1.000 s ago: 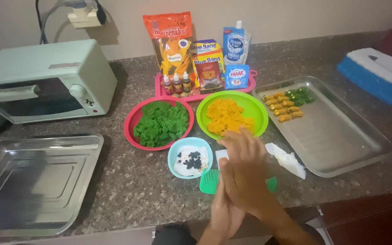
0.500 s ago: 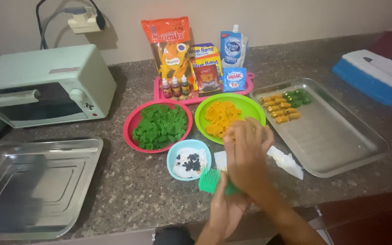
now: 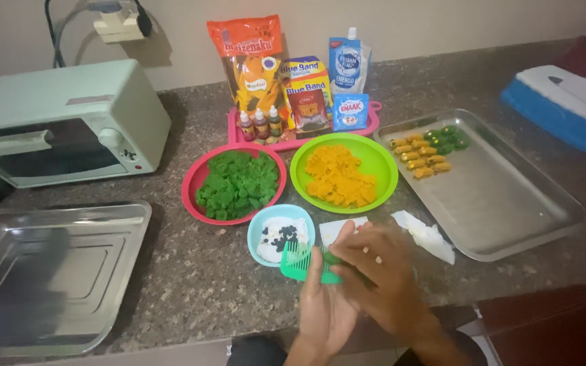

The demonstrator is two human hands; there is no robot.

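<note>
While both hands meet low over the speckled dark stone table, the work in hand looks like shaping a small piece of dough on a green plastic comb. The left hand lies palm up with its fingers stretched out flat, carrying the comb across them, teeth pointing away from the person. The right hand curls over the comb's right half, its fingers pressed down on it; whatever sits under them is hidden, so I cannot tell whether a piece of dough is there.

Just beyond the comb stands a small light-blue bowl with white powder and dark bits in it. Behind that, side by side, are a red round bowl of green dough crumbs and a green round bowl of orange dough crumbs. To the right, a shallow steel baking tray holds a small cluster of finished orange and green pieces at its far corner.

Judging by that, the shaping step is under way, and the move after it would call for a light grip so the ridges are not crushed on the way to the tray.
</note>
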